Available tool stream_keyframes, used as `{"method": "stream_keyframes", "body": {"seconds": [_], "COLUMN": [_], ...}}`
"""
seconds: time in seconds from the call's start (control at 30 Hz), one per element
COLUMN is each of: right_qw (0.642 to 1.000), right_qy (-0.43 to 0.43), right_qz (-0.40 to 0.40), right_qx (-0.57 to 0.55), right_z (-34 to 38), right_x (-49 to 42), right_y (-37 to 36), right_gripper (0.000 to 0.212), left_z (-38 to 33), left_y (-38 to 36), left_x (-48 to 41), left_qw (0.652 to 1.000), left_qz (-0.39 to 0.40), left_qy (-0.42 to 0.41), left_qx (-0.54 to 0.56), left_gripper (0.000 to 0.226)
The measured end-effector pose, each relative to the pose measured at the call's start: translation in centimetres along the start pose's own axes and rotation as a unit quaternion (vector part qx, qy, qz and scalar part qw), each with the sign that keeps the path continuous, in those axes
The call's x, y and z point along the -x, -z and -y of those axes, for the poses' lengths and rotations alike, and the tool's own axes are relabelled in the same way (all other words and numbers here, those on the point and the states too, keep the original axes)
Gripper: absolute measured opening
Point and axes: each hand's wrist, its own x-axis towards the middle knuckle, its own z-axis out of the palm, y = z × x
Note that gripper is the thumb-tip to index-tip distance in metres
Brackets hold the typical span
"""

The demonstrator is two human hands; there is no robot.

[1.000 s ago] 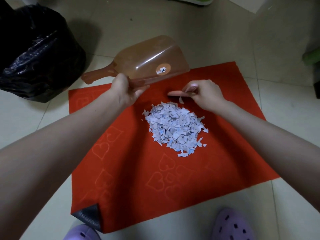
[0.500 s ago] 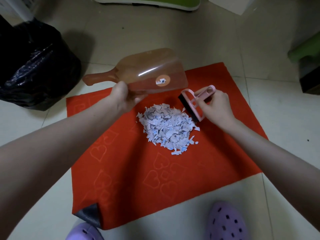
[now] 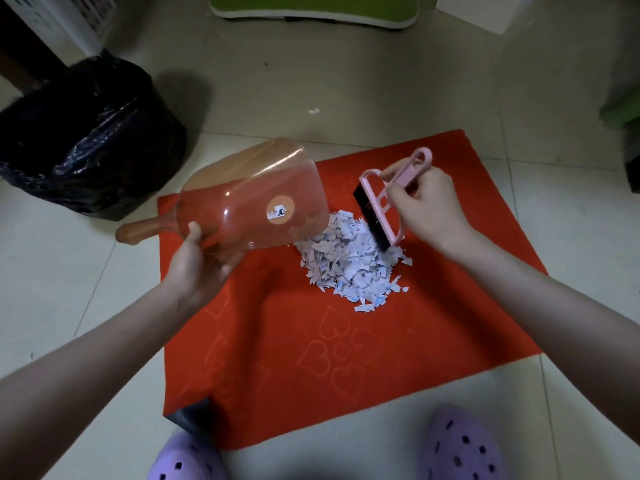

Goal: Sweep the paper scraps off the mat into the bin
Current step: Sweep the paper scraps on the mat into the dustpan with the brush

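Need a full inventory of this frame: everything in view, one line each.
mat: 1, red with heart outlines, on the tiled floor, near-left corner folded over
paper scraps: 1 pile, white-blue, on the mat's far half
dustpan: 1, translucent orange with a round sticker, held tilted left of the pile
brush: 1, pink frame, black bristles, at the pile's far-right edge
bin: 1, black bag, floor far left
stray scrap: 1, white, floor beyond the mat
green-topped object: 1, top edge, unidentifiable
clogs: 2, purple, bottom edge
left hand: grips the dustpan
right hand: grips the brush handle
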Motion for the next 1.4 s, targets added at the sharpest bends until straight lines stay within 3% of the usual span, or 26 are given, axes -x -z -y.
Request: {"method": "stream_keyframes", "body": {"seconds": [0.1, 0.23, 0.37, 0.47, 0.53, 0.6, 0.67, 0.73, 0.77, 0.8, 0.83, 0.87, 0.9, 0.93, 0.97, 1.13, 1.3, 1.4], "right_qw": [0.993, 0.971, 0.983, 0.990, 0.990, 0.989, 0.988, 0.988, 0.989, 0.989, 0.989, 0.990, 0.990, 0.990, 0.989, 0.990, 0.996, 0.998], "right_qy": [0.057, 0.046, 0.004, -0.025, -0.055, -0.078, -0.086, -0.082, -0.076, -0.067, -0.060, -0.053, -0.050, -0.048, -0.047, -0.045, -0.041, -0.022], "right_qz": [0.055, 0.137, 0.133, 0.124, 0.123, 0.123, 0.124, 0.125, 0.126, 0.128, 0.129, 0.131, 0.131, 0.133, 0.135, 0.135, 0.071, 0.009], "right_qx": [0.083, 0.189, 0.123, 0.069, 0.044, 0.034, 0.030, 0.028, 0.027, 0.027, 0.028, 0.029, 0.031, 0.031, 0.028, 0.025, 0.041, 0.053], "right_z": [1.8, 3.6, 3.9, 3.6, 3.3, 2.8, 2.3, 2.1, 2.0, 1.9, 1.7, 1.6, 1.5, 1.3, 1.1, 0.2, -0.4, -0.8], "right_x": [-1.0, -3.1, -5.0, -5.6, -5.7, -5.9, -6.1, -6.3, -6.4, -6.5, -6.5, -6.5, -6.5, -6.5, -6.5, -6.2, -5.8, -5.8], "right_y": [-1.2, -2.8, -3.6, -4.1, -4.2, -4.1, -3.7, -3.3, -3.1, -3.0, -2.9, -2.8, -2.7, -2.6, -2.5, -2.2, -2.6, -2.4], "right_gripper": [0.020, 0.025, 0.027, 0.026, 0.025, 0.026, 0.026, 0.022, 0.021, 0.020, 0.018, 0.019, 0.019, 0.019, 0.019, 0.024, 0.024, 0.024], "left_z": [0.2, 0.2, -0.1, -0.2, -0.6, -1.9, -4.1, -5.6, -6.1, -6.3, -6.5, -6.5, -6.2, -5.8, -5.5, -3.5, -2.7, -3.5], "left_y": [0.6, -0.9, -1.2, -0.7, -0.3, -0.2, -0.5, -1.4, -1.9, -2.1, -2.4, -2.6, -2.5, -2.3, -2.1, -2.3, -1.0, 1.1], "left_x": [0.2, 0.1, -0.6, -1.0, -1.0, -0.3, 0.9, 1.7, 1.6, 1.0, 0.2, -0.4, -1.0, -1.6, -2.0, -1.8, -2.2, -2.3], "left_qw": [0.999, 0.996, 0.996, 0.987, 0.949, 0.883, 0.811, 0.811, 0.822, 0.812, 0.767, 0.699, 0.639, 0.603, 0.595, 0.657, 0.720, 0.726], "left_qz": [0.036, 0.073, 0.074, 0.091, 0.106, 0.127, 0.164, 0.160, 0.119, 0.052, -0.018, -0.069, -0.086, -0.079, -0.068, 0.008, -0.014, -0.030], "left_qy": [0.022, 0.038, 0.049, 0.065, 0.111, 0.176, 0.165, 0.027, -0.076, -0.189, -0.288, -0.335, -0.329, -0.294, -0.262, -0.205, -0.170, -0.124], "left_qx": [0.013, 0.038, 0.027, -0.114, -0.274, -0.417, -0.537, -0.562, -0.551, -0.549, -0.573, -0.628, -0.690, -0.738, -0.757, -0.725, -0.673, -0.675], "left_gripper": [0.057, 0.063, 0.065, 0.071, 0.082, 0.089, 0.080, 0.053, 0.040, 0.033, 0.027, 0.030, 0.043, 0.054, 0.057, 0.047, 0.046, 0.040]}}
